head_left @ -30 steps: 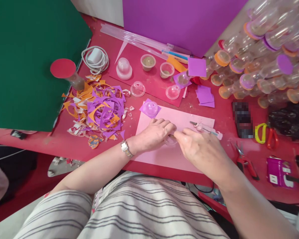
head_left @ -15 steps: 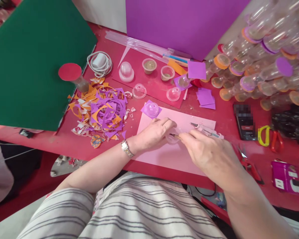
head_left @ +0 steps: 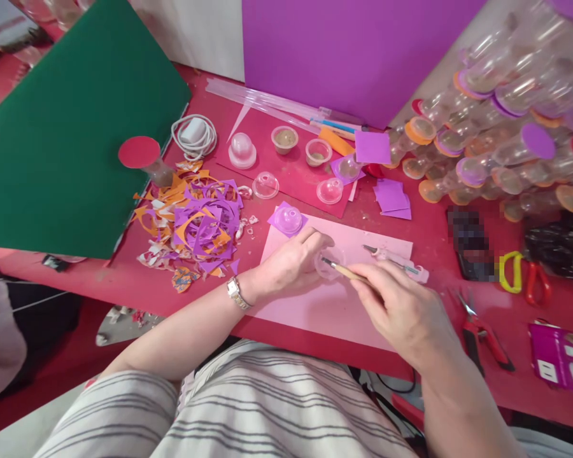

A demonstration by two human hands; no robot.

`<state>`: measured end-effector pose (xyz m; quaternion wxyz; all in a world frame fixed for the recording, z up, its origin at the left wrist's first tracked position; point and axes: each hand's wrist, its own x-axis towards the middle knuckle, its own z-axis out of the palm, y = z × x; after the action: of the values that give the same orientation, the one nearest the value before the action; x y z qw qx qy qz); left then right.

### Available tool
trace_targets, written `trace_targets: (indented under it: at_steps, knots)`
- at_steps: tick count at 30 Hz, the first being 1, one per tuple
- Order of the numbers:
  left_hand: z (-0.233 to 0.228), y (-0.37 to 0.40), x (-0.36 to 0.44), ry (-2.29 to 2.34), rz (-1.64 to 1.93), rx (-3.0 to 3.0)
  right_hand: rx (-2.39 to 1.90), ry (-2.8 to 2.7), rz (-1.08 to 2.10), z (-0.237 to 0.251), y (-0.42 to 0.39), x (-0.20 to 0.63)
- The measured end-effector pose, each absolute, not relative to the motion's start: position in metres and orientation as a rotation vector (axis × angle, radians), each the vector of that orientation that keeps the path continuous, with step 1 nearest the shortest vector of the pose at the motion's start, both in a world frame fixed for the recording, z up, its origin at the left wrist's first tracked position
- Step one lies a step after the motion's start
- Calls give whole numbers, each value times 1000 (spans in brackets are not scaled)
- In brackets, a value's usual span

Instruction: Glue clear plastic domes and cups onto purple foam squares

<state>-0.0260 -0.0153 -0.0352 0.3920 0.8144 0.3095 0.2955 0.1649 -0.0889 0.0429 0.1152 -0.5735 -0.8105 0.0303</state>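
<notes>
My left hand (head_left: pixel 293 259) is closed at the edge of a clear plastic lid (head_left: pixel 335 275), holding it low over the pink sheet (head_left: pixel 286 306). Between the fingers of my right hand (head_left: pixel 401 302) is a craft knife (head_left: pixel 347 272) with a pale wooden handle. Its dark tip points left and lies over the lid; whether it touches the plastic I cannot tell. Close behind my left hand, a domed lid (head_left: pixel 289 219) rests on a purple paper square. A pink-handled cutter (head_left: pixel 394 259) lies on the sheet beyond my right hand.
Purple and orange paper scraps (head_left: pixel 205 219) are heaped at left, beside a green board (head_left: pixel 76 146). Clear bottles (head_left: pixel 501 137) are stacked at right. Plastic cups (head_left: pixel 285 138) and lids stand at the back. Pliers (head_left: pixel 480 331), a phone (head_left: pixel 468 245) and scissors (head_left: pixel 510 272) lie at right.
My right hand has drawn back a little to the right and down with the craft knife, so more of its handle shows. My left hand stays at the lid. The view has shifted slightly.
</notes>
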Motion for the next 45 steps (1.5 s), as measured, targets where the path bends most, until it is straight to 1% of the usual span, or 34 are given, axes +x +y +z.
trace_targets:
  at_steps: [4, 8, 16, 23, 31, 39, 45]
  knots:
    - [-35, -16, -25, 824, 672, 2181, -1725, -2492, -56, 45, -88, 160]
    - [-35, -15, -25, 845, 567, 2319, -1761, -2581, -106, 45, -85, 157]
    - [-38, -15, -23, 859, 517, 2349, -1886, -2568, -42, 29, -86, 153]
    - [-37, -14, -24, 847, 536, 2363, -1912, -2534, 110, 24, -87, 156]
    - [-34, -12, -24, 859, 504, 2319, -1951, -2455, 123, 16, -91, 156]
    - [-37, -12, -24, 827, 598, 2360, -1942, -2498, 173, 20, -89, 155]
    - [-37, -12, -24, 795, 629, 2383, -1899, -2398, 146, 10, -91, 160]
